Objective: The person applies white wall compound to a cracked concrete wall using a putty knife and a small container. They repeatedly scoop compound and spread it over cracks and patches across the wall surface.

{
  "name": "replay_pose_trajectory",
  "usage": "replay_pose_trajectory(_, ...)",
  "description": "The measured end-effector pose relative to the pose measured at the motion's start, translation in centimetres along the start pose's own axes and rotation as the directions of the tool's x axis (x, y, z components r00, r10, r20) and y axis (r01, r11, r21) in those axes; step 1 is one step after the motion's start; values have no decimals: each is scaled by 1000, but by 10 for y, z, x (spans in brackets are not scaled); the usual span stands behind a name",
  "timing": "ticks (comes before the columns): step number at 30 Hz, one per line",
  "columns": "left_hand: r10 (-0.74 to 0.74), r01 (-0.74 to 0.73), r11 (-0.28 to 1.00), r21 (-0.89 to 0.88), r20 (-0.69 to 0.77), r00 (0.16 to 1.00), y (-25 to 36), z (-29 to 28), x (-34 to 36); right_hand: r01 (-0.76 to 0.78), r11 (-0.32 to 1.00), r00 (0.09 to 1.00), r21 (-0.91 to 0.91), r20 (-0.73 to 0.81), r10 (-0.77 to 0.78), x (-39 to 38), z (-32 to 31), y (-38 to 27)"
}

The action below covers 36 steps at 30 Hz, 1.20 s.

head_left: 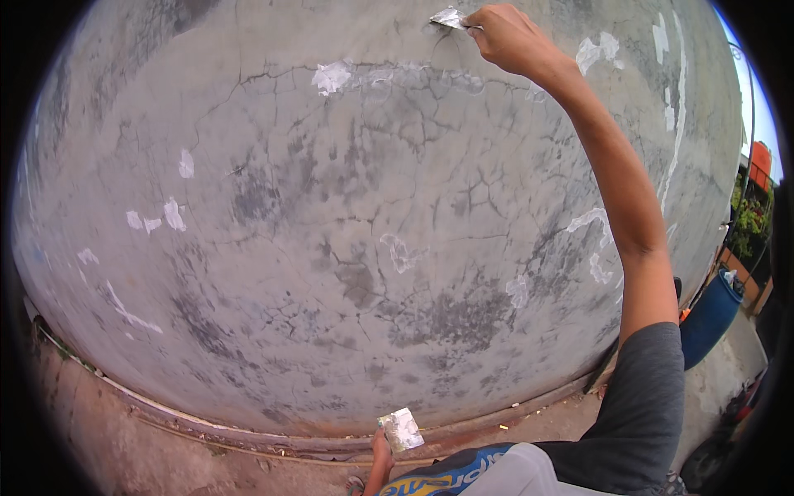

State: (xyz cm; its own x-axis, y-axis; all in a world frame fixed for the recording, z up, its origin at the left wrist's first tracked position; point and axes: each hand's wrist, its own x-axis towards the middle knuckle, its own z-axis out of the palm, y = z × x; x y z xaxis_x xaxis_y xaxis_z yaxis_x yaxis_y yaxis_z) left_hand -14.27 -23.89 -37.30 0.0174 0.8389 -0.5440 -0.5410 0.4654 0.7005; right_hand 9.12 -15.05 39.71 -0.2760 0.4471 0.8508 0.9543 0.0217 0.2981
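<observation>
My right hand (513, 40) is raised high at the upper right, closed around the handle of a putty knife (447, 17). The whitish blade lies against or very near the cracked grey wall (306, 182); whether it touches, I cannot tell. Down by my body at the bottom, my left hand (381, 453) grips the edge of a small square plate (402, 429) smeared with pale filler. White filler patches dot the wall, among them a thick one (332, 78) left of the knife and another (597, 51) beyond my right wrist.
A blue barrel (713, 318) stands beyond the wall's right end. Along the wall's foot runs a low ledge (207, 430) beside the dirt floor. At the lower right edge, part of a dark wheel (707, 465) shows. Plants (748, 223) and an orange tank (760, 162) are farther off.
</observation>
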Motion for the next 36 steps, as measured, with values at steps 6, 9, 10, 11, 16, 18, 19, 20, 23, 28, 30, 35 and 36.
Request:
replay_pose_trajectory(6, -14, 18, 997, -69, 55, 998, 1, -2, 3, 39, 999, 993, 19, 114, -41, -17, -6, 0)
replay_pose_trajectory(9, -38, 39, 998, -46, 34, 999, -6, -8, 10, 112, 989, 986, 94, -137, -99, -19, 8, -1)
replay_pose_trajectory(10, -46, 46, 998, -36, 17, 999, -10, -3, 8, 139, 986, 961, 88, -253, -113, -20, 20, 3)
replay_pose_trajectory(11, -55, 55, 998, -23, 2, 998, -11, 0, 9, 75, 993, 968, 91, -246, -51, -25, 33, 3)
replay_pose_trajectory(16, -53, 59, 997, -41, 136, 989, 0, 1, 9, -73, 989, 980, 132, -177, 96, -45, 65, -2)
replay_pose_trajectory(18, -40, 42, 999, -10, 119, 992, 7, -5, 5, -2, 992, 989, 123, -149, 21, -49, 56, 2)
replay_pose_trajectory(19, -44, 42, 999, 21, 99, 994, 8, -11, 10, 35, 993, 991, 116, -136, -19, -47, 47, 2)
replay_pose_trajectory(20, -41, 37, 998, 49, 85, 996, 9, -11, 16, 36, 990, 992, 133, -124, -20, -41, 33, -2)
replay_pose_trajectory(23, 1, -4, 999, 34, 97, 995, 19, -18, 19, 27, 989, 989, 143, -146, -6, -20, 6, -9)
replay_pose_trajectory(28, -78, 90, 994, -69, 164, 983, 33, -15, 23, -78, 997, 995, 0, -64, 78, -17, 27, -10)
replay_pose_trajectory(30, -80, 92, 993, -68, 165, 983, 41, -22, 21, -75, 997, 997, -14, 21, 75, -22, 29, -13)
replay_pose_trajectory(35, -115, 114, 993, 17, 93, 989, 71, -45, 18, -257, 932, 965, 254, 22, 260, -16, -12, -70)
replay_pose_trajectory(36, -111, 109, 994, 22, 120, 987, 68, -51, 27, -204, 947, 971, 247, -75, 229, -8, -8, -74)
